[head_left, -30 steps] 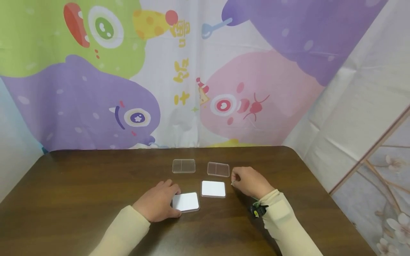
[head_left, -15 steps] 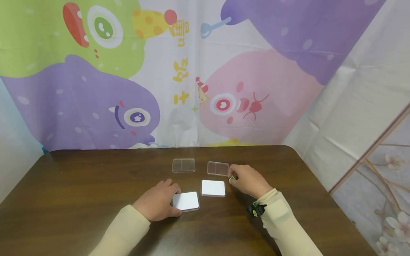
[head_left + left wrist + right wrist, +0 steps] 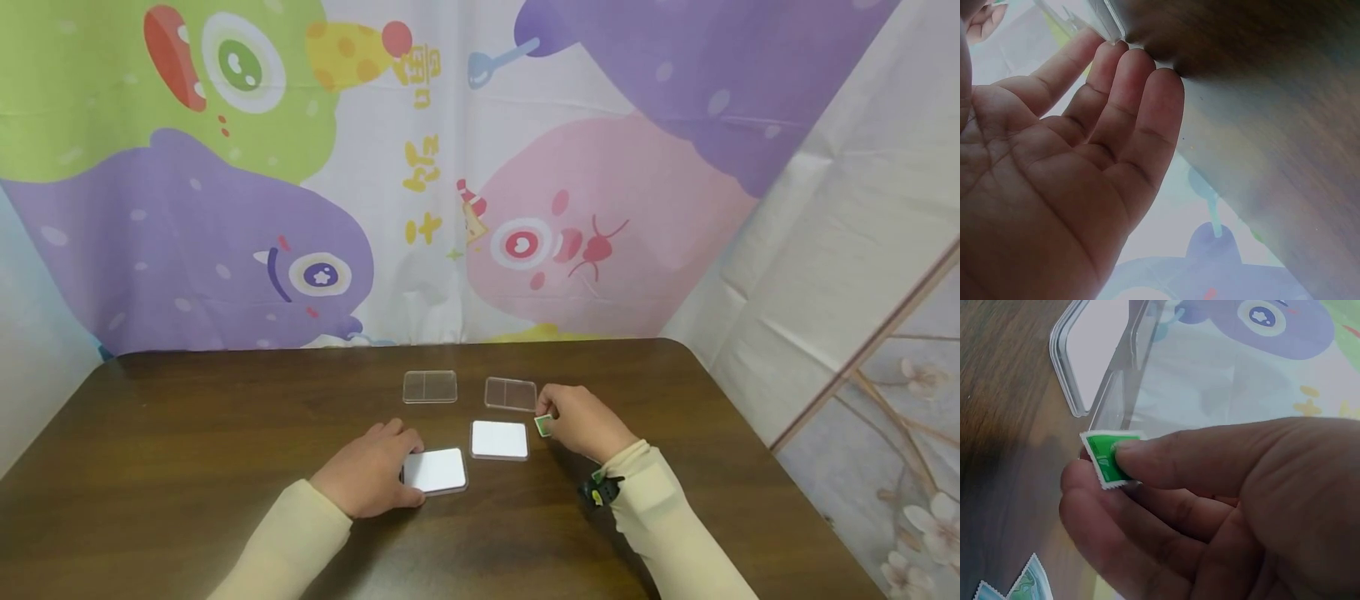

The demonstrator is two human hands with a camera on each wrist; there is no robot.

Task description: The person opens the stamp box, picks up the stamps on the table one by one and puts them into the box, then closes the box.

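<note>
My right hand [image 3: 588,423] pinches a small green postage stamp [image 3: 1110,459] with a white perforated edge between thumb and fingers. The stamp's face is turned toward the right wrist camera. It hangs just right of a shallow clear case [image 3: 500,440] with a white top. Lower left, my left hand [image 3: 369,471] holds another flat white-topped case [image 3: 438,471] between thumb and fingers at its left end. In the left wrist view, the fingertips [image 3: 1163,87] meet the table beside a clear edge; most of that case is out of view.
Two clear rectangular lids [image 3: 430,387], the other clear lid [image 3: 511,394] at right, lie behind the cases on the dark wooden table [image 3: 187,467]. More stamps [image 3: 1029,581] lie at the lower left of the right wrist view. A cartoon cloth backdrop [image 3: 420,275] hangs behind.
My right hand has shifted slightly up and left, and the stamp has turned so its green face shows. The left hand and both cases have stayed put.
</note>
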